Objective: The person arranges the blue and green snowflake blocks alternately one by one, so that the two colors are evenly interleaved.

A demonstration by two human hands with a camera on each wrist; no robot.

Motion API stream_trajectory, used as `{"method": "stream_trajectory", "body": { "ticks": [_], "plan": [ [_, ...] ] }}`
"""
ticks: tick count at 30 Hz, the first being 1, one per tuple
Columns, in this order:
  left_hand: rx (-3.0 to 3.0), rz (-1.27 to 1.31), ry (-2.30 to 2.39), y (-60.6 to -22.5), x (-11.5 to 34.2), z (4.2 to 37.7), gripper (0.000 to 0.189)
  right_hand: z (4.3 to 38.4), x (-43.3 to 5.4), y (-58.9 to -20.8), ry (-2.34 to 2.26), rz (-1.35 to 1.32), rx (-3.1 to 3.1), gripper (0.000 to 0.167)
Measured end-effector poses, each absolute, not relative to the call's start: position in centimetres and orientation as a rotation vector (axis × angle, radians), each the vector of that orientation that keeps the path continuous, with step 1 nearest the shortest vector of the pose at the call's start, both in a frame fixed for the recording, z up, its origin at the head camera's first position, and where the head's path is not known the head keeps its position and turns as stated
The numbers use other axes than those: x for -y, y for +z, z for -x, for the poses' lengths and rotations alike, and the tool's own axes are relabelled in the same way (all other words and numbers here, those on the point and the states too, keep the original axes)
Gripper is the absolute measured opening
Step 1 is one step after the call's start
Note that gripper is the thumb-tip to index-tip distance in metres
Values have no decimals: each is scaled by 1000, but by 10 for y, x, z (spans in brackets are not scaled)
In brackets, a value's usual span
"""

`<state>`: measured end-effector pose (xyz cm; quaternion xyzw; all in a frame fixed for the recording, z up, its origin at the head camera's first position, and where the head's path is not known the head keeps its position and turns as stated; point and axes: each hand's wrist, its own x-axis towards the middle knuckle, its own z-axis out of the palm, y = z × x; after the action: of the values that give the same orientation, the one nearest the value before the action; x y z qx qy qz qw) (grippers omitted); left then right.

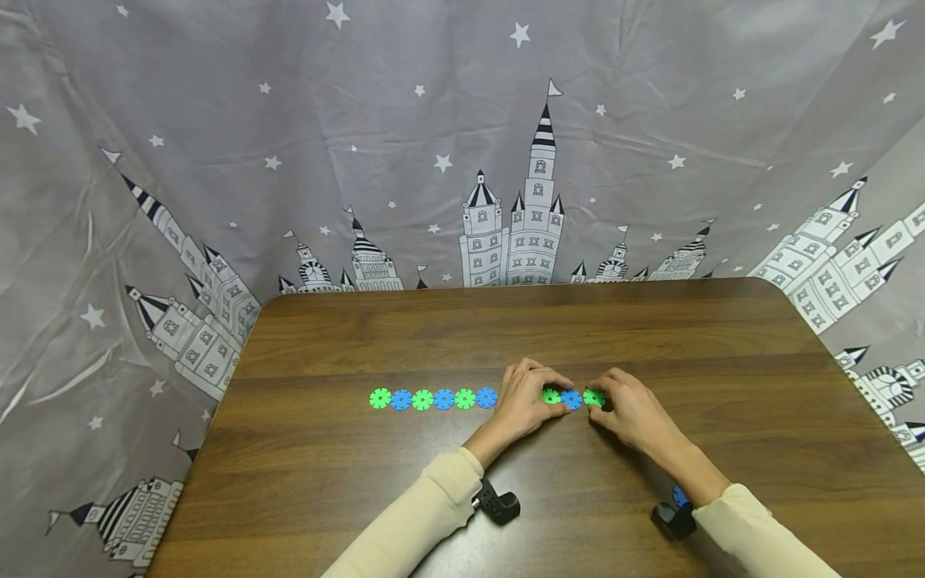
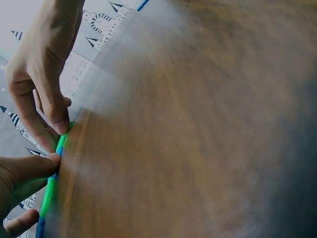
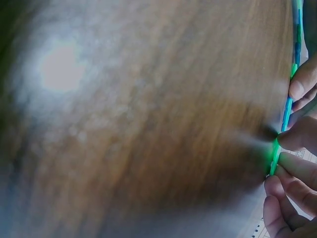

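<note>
A straight row of notched plastic discs, alternating green and blue, lies across the wooden table, beginning with a green disc point(image 1: 380, 398) on the left. My left hand point(image 1: 526, 400) arches over the row and hides part of it. Its thumb and index finger pinch a blue disc point(image 1: 572, 400), with a green disc point(image 1: 552, 396) beside it under the palm. At the right end my right hand point(image 1: 636, 409) holds another green disc point(image 1: 594, 398) between thumb and fingers, close by the blue one. In the right wrist view this green disc point(image 3: 274, 156) is edge-on at the fingertips.
Near the right wrist another blue disc point(image 1: 679, 495) lies on the table point(image 1: 347, 482), partly covered by the black wrist camera point(image 1: 674, 520). A second wrist camera point(image 1: 499, 504) sits at the left cuff. Behind the table hangs a grey curtain point(image 1: 405, 128) with castles and stars.
</note>
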<state>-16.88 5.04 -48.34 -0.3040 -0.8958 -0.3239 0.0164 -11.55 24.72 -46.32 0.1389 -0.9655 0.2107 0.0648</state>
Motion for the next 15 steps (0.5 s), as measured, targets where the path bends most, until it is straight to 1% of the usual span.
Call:
{"method": "stream_trajectory", "body": {
  "ticks": [15],
  "plan": [
    [2797,946,-1029,-483,-50,168,32,115,-248,-466,656,-416,2913,31]
  ]
}}
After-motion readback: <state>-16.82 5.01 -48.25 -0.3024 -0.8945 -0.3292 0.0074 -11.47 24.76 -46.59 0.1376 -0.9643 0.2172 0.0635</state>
